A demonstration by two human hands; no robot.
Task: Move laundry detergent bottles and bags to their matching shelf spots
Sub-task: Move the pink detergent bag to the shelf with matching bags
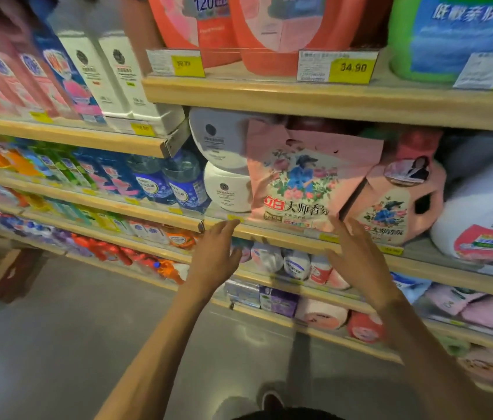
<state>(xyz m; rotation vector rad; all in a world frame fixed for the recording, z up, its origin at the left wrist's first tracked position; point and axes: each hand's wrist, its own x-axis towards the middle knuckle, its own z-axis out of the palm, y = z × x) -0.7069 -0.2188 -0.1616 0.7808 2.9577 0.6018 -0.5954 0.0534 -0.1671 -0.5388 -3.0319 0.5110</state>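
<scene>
A pink detergent bag with a flower print stands upright on the wooden shelf, in front of a pink bottle of the same print. White round bottles are stacked to its left. My left hand hovers just below the shelf edge, fingers spread, holding nothing. My right hand is raised below the bag's lower right corner, fingers straight; whether its fingertips touch the bag is unclear.
Red jugs and a green jug fill the shelf above, with yellow price tags. A large white bottle lies at the right. Lower shelves hold several small packs. More shelving stands left, grey floor below.
</scene>
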